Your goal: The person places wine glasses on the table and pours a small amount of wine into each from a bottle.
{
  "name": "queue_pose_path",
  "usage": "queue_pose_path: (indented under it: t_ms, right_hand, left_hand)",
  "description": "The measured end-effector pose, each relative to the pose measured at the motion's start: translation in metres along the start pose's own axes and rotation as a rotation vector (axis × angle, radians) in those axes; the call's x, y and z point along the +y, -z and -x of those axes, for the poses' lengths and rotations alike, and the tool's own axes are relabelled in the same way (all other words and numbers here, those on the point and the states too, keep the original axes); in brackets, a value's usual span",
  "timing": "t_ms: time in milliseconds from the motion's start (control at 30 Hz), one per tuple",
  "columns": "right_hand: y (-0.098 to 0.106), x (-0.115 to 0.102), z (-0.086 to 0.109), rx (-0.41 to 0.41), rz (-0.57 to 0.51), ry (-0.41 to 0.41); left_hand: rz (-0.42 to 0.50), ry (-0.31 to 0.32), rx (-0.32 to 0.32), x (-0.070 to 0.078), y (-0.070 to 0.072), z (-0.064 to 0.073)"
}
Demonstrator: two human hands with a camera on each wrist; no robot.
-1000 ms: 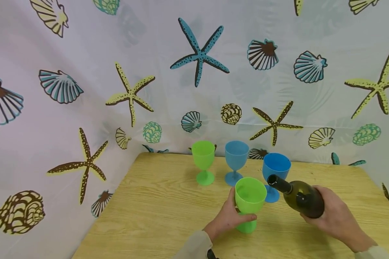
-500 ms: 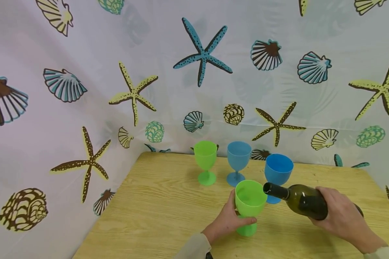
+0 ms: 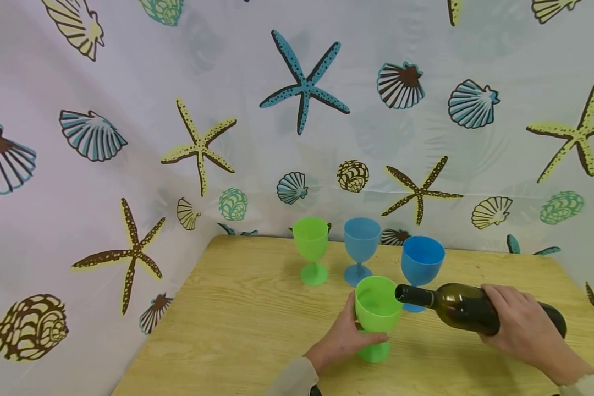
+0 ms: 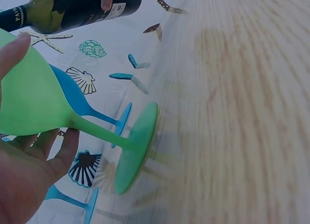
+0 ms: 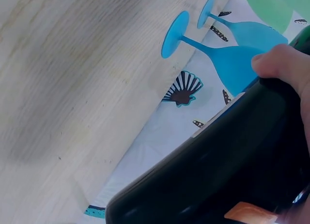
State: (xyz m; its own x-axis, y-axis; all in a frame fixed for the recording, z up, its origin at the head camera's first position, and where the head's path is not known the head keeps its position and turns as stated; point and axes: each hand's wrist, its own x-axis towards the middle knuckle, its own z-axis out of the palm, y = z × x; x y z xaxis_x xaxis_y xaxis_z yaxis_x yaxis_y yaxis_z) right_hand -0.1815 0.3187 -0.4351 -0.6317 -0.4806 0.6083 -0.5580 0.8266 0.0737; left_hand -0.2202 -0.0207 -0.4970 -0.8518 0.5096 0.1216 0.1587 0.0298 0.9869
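My left hand point(image 3: 337, 336) grips a green plastic goblet point(image 3: 378, 316) below its bowl, thumb across the front. In the left wrist view the goblet's foot point(image 4: 138, 149) is close to the tabletop; whether it touches I cannot tell. A dark green wine bottle point(image 3: 460, 308) lies nearly level in my right hand point(image 3: 524, 330), whose fingers wrap its body. Its mouth is at the goblet's right rim, tipped slightly up. No stream of liquid shows. The right wrist view has the bottle's dark body point(image 5: 208, 161) up close, with my thumb point(image 5: 278, 64) on it.
Behind my hands stand another green goblet point(image 3: 311, 242), a blue goblet point(image 3: 361, 242) and a darker blue goblet point(image 3: 422, 267), partly hidden by the bottle. The wooden table point(image 3: 237, 330) ends at a hanging shell-and-starfish curtain point(image 3: 218, 71).
The bottle has tilted from neck-up to nearly level, and its mouth has moved left and down to the green goblet's rim. The left hand keeps its hold on the goblet, almost unmoved.
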Motion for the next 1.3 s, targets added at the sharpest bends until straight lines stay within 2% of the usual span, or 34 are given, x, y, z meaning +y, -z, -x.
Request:
queue_pose_path:
  t_ms: [233, 433, 967, 1300]
  right_hand:
    - [0.007, 0.006, -0.006, -0.019, 0.071, 0.058]
    - [0.011, 0.009, -0.008, -0.026, 0.118, 0.089]
    - [0.021, 0.009, -0.013, -0.088, 0.200, 0.103]
    - [0.027, 0.011, -0.020, -0.087, 0.225, 0.143]
  left_hand:
    - [-0.001, -0.020, -0.012, 0.001, 0.004, 0.000]
    - [-0.003, -0.014, -0.008, 0.002, 0.003, 0.000]
    - [-0.001, -0.018, -0.018, -0.001, 0.002, -0.001]
    - [0.000, -0.025, -0.014, -0.002, 0.002, -0.002]
